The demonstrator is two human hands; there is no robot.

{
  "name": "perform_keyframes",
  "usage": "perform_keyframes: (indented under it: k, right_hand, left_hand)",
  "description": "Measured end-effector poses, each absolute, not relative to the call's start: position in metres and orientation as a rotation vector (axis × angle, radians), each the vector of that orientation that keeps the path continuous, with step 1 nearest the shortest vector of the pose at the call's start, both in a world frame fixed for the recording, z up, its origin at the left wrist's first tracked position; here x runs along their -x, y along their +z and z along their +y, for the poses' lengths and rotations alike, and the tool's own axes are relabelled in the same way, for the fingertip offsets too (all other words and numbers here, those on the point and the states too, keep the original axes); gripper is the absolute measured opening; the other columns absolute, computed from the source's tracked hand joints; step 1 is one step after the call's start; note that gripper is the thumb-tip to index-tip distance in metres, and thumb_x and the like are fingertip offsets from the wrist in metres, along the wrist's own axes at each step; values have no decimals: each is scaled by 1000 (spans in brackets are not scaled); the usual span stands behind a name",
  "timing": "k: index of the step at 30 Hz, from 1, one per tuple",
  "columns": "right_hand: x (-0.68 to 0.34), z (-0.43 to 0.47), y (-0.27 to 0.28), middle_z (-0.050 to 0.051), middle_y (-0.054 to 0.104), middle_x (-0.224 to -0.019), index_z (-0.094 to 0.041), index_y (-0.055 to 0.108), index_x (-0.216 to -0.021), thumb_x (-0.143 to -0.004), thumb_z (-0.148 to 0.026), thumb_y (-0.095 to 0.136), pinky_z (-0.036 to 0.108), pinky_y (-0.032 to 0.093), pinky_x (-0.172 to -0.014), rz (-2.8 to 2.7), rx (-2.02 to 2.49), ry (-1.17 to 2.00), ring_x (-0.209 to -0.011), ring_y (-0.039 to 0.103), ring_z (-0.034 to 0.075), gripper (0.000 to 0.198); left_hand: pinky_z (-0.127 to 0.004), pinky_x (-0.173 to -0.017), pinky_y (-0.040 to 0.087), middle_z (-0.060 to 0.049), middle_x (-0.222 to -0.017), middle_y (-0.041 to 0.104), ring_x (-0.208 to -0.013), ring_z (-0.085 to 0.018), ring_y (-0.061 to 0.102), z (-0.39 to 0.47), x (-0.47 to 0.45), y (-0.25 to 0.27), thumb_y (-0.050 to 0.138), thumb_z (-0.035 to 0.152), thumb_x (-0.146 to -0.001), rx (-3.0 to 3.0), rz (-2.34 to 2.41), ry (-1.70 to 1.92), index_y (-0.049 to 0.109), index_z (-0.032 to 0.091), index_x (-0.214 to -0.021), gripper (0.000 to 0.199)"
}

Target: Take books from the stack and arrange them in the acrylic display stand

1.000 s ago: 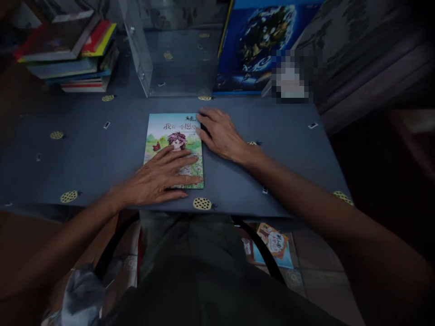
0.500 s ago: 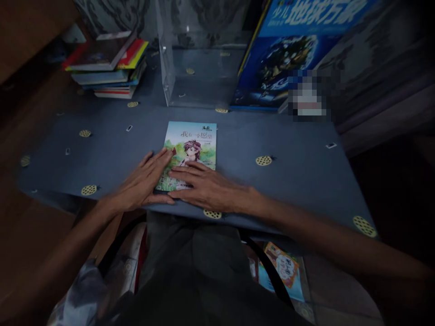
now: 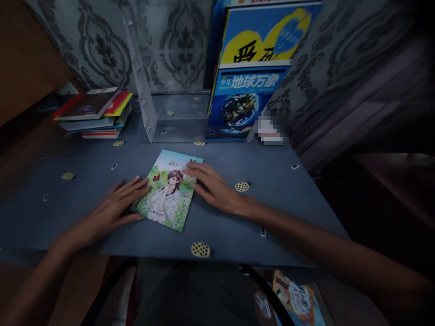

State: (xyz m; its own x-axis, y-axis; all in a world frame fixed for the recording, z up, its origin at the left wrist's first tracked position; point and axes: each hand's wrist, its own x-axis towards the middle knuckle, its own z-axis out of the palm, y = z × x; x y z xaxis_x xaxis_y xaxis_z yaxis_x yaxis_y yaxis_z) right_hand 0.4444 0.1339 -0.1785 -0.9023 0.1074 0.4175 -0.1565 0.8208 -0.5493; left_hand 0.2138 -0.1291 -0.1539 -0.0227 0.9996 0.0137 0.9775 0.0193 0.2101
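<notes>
A thin book (image 3: 166, 194) with a drawn figure in white on its green and blue cover lies flat on the cloth-covered table, turned slightly clockwise. My left hand (image 3: 124, 201) rests at the book's left edge, palm down, fingers stretched out and fingertips touching the cover. Over the upper right corner is my right hand (image 3: 212, 185), its fingers extended and hiding part of the title. Neither hand is closed around the book.
A stack of books (image 3: 95, 111) stands at the back left. Behind the book is a clear acrylic rack (image 3: 149, 117), with upright blue books (image 3: 241, 104) on its right side. The grey tablecloth (image 3: 272, 213) has pineapple prints. Below the front edge, another book (image 3: 299, 299) shows.
The book has turned clockwise and lies farther from the table's front edge. My right hand has moved from its lower part to the upper right corner. The camera view has tilted up.
</notes>
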Motion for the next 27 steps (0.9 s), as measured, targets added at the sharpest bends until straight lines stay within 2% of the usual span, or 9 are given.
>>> perform_keyframes:
  k: [4,8,11,14,18,21,24,27]
  right_hand:
    - [-439,170,-181,12,67,-131,-22,57,-136,-102,-25,41,53,49,-106,-2481,298,900,-123,61,27,38]
    - [-437,179,-181,12,70,-125,-19,59,-131,-100,-21,40,47,50,-102,-2438,323,990,-116,63,25,37]
    - [-438,177,-180,11,72,-118,-18,60,-128,-100,-20,40,44,50,-99,-2434,357,1003,-112,63,24,35]
    - [-440,177,-177,9,73,-107,-18,62,-126,-100,-22,42,41,49,-95,-2418,404,1060,-107,63,23,33]
    - [-440,179,-174,7,74,-99,-18,65,-120,-99,-20,44,38,48,-93,-2358,417,1179,-101,64,22,30]
    - [-439,179,-172,5,74,-95,-18,67,-115,-98,-18,45,35,48,-91,-2314,409,1250,-97,65,20,28]
    - [-439,179,-172,5,74,-97,-18,67,-114,-98,-16,46,35,49,-90,-2294,404,1284,-96,66,19,27]
    - [-440,179,-172,5,75,-98,-18,67,-115,-98,-15,45,35,49,-91,-2281,401,1303,-98,67,19,27]
  left_hand:
    - [-55,-116,43,-2,-161,43,-149,-33,40,-120,-207,-132,46,59,-97,-2115,2098,205,35,41,-157,63]
    - [-50,-115,45,-7,-162,42,-146,-32,44,-76,-253,-127,44,56,-99,-2067,2171,295,33,33,-159,65]
    - [-58,-115,41,-18,-161,42,-148,-38,39,-36,-291,-139,46,63,-97,-2027,2327,293,33,21,-158,75]
    - [-67,-114,37,-24,-159,41,-149,-44,35,-11,-308,-147,51,65,-94,-1981,2441,139,36,13,-154,81]
    - [-64,-113,41,-24,-157,45,-147,-44,37,0,-312,-138,56,54,-95,-1958,2472,-106,44,9,-148,70]
    - [-59,-108,49,-26,-150,52,-142,-44,46,6,-319,-127,58,44,-95,-1973,2488,-215,52,6,-140,60]
    - [-53,-99,57,-26,-140,61,-133,-41,57,11,-331,-122,56,32,-96,-1980,2526,-277,58,5,-131,45]
    - [-49,-86,62,-23,-129,68,-122,-39,65,13,-338,-122,51,28,-97,-2019,2557,-302,64,7,-121,34]
